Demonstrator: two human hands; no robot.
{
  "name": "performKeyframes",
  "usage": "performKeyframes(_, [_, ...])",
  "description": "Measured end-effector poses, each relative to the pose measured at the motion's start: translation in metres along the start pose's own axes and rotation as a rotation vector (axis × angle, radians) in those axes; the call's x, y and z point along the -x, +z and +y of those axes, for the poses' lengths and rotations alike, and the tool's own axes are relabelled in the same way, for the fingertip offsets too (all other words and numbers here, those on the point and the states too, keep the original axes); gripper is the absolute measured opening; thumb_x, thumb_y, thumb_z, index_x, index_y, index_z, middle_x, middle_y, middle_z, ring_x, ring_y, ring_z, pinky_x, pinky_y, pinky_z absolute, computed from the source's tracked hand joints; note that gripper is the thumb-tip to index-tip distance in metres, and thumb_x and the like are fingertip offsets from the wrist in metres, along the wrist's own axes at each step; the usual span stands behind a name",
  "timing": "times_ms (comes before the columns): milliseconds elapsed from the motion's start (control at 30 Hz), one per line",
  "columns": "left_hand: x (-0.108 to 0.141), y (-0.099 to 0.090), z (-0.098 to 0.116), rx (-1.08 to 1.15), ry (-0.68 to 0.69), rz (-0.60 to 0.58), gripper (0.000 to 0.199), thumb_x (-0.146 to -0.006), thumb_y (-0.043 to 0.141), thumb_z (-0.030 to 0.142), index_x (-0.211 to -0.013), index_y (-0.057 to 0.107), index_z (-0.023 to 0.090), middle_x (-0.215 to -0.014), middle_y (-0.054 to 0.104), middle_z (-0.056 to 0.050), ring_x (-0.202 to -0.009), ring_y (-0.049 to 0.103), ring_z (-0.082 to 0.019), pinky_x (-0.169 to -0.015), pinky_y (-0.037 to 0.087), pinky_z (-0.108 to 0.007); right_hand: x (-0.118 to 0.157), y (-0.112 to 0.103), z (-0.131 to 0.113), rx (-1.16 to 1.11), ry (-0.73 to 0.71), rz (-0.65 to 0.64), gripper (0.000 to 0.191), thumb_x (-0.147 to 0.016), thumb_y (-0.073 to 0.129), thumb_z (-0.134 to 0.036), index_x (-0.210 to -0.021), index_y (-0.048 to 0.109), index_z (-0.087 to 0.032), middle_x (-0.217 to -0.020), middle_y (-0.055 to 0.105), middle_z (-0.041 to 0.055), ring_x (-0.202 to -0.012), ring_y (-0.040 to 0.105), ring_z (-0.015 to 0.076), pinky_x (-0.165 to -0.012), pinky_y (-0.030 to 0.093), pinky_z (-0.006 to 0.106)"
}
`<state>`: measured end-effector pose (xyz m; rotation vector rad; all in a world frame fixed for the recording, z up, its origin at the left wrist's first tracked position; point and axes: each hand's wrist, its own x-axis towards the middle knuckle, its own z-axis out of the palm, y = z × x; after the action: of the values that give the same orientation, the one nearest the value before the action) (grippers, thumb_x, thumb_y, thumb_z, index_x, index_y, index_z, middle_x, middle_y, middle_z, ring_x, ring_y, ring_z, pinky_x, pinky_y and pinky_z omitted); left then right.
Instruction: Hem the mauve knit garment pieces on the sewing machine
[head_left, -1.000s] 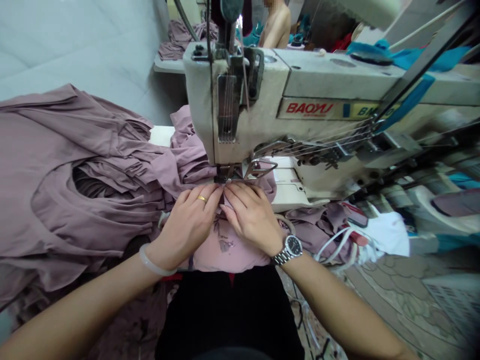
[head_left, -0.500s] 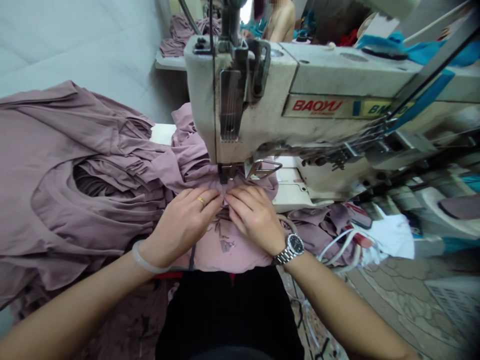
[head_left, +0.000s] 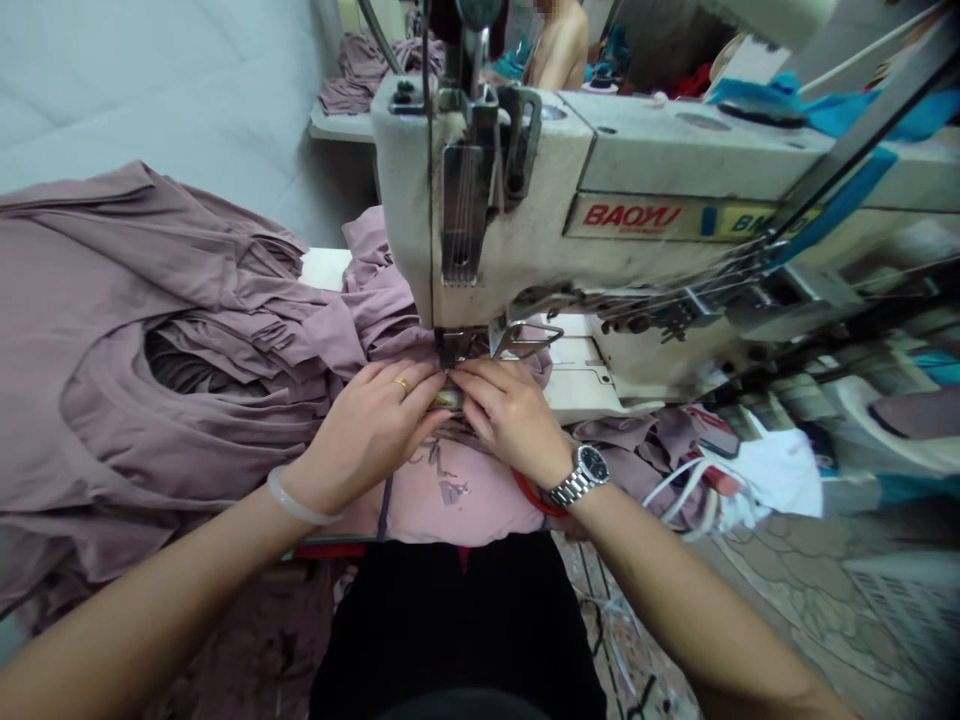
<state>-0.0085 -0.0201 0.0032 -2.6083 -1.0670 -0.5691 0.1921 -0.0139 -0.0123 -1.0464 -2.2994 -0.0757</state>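
Just in front of the needle area (head_left: 454, 348) of a sewing machine (head_left: 660, 150), my left hand (head_left: 379, 408) and my right hand (head_left: 514, 412) lie close together. The mauve fabric (head_left: 386, 310) bunches behind and left of the needle. My left fingers, one with a gold ring, press together at its near edge. Closed right fingers rest on the same edge, on the other side of the needle. A small strip of metal (head_left: 448, 398) shows between my hands. Most of the cloth under the fingertips is hidden.
Left lies a large pile of mauve garments (head_left: 150, 400). A pink printed cloth (head_left: 450, 490) covers the near edge by my lap. More mauve cloth (head_left: 637, 450) and a white mask-like item (head_left: 780, 470) sit to the right. A person (head_left: 559, 50) is behind the machine.
Both hands have moved slightly forward toward the needle, and the cloth edge with them. The metal strip between my hands and a red band by my right wrist now show.
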Motion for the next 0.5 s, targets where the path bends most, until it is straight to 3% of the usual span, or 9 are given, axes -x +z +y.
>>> performKeyframes(267, [-0.001, 0.000, 0.000, -0.013, -0.004, -0.006, 0.039, -0.095, 0.052, 0.033, -0.123, 0.061, 0.007, -0.121, 0.063, -0.014, -0.108, 0.060, -0.028, -0.092, 0.050, -0.043, -0.001, -0.002, 0.002, 0.021, -0.006, -0.020, 0.030, -0.095, 0.046, -0.014, -0.115, 0.068, -0.013, -0.114, 0.068, 0.0108, -0.102, 0.058, 0.0239, -0.089, 0.051, 0.042])
performKeyframes(400, [0.002, 0.007, 0.008, -0.016, 0.001, 0.008, 0.041, -0.094, 0.053, 0.031, -0.123, 0.060, 0.003, -0.122, 0.062, -0.018, -0.110, 0.060, -0.029, -0.097, 0.050, -0.043, 0.002, -0.003, 0.001, 0.101, -0.131, -0.048, 0.032, -0.094, 0.045, -0.010, -0.118, 0.065, -0.003, -0.118, 0.066, 0.0187, -0.110, 0.057, 0.0259, -0.096, 0.051, 0.041])
performKeyframes(500, [0.003, -0.005, 0.001, 0.120, -0.018, -0.040, 0.047, -0.095, 0.052, 0.035, -0.128, 0.056, 0.002, -0.127, 0.059, -0.019, -0.116, 0.058, -0.027, -0.099, 0.049, -0.038, 0.003, -0.010, 0.009, 0.075, -0.197, -0.072, 0.032, -0.092, 0.043, -0.006, -0.118, 0.063, -0.003, -0.120, 0.064, 0.0205, -0.115, 0.058, 0.0249, -0.099, 0.051, 0.040])
